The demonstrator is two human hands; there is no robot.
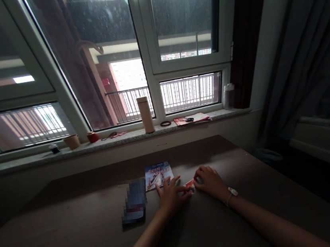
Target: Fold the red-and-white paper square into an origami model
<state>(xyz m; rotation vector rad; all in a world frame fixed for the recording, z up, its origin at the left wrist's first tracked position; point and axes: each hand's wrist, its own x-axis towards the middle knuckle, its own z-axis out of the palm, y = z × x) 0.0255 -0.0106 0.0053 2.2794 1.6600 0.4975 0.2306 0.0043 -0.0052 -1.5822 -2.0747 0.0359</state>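
Both my hands rest on a dark wooden table (76,230), pressing on a small piece of folded red and white paper (190,185) that lies between them. My left hand (171,197) has its fingers spread and flat on the left part of the paper. My right hand (209,180) has its fingers curled down onto the paper's right edge; a white band sits on that wrist. A blue booklet with a colourful cover (157,175) lies just beyond my left hand.
A dark phone (134,203) lies left of my left hand. On the stone windowsill (22,159) stand a tall beige flask (146,114), a paper cup (72,141), a red pot (92,137), red papers with scissors (193,118) and a jar (228,95). Curtain at right.
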